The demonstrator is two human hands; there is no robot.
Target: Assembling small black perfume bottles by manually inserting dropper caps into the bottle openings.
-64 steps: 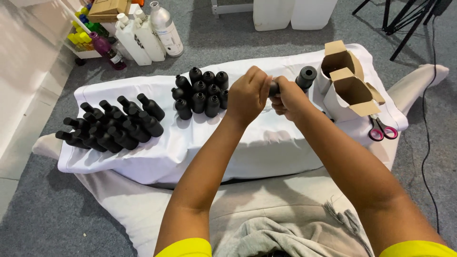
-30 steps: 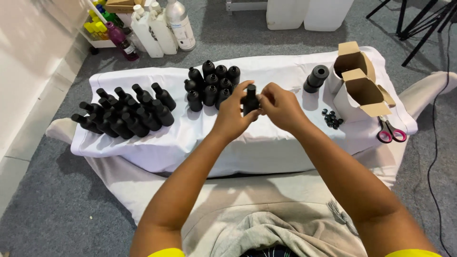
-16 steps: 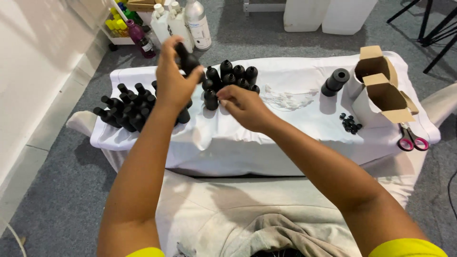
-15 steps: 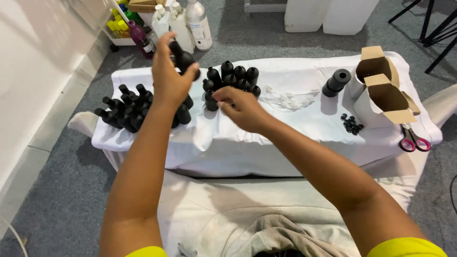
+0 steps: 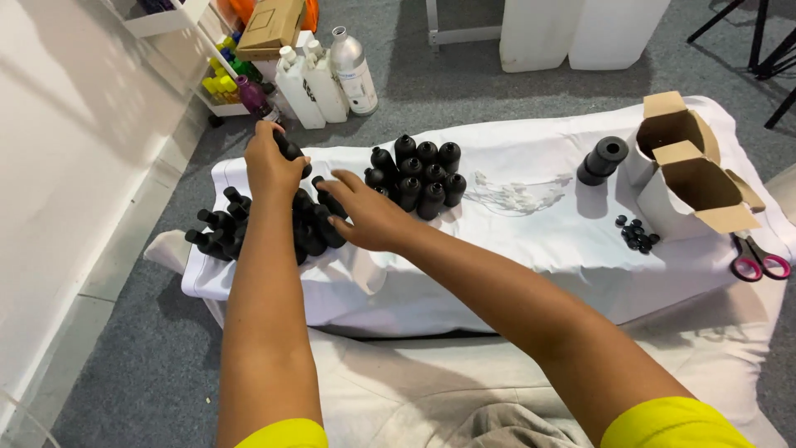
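At the left end of the white cloth [image 5: 514, 241], the left hand [image 5: 269, 166] grips a black bottle [image 5: 290, 152] above the lying bottles [image 5: 249, 228]. The right hand [image 5: 365, 217] spreads open, apparently touching them; upright bottles [image 5: 419, 174] stand just right.

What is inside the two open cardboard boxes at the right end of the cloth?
Only bare brown inner walls show in the cardboard boxes. Both mouths open sideways, so the shaded depths are hidden; any contents cannot be told.
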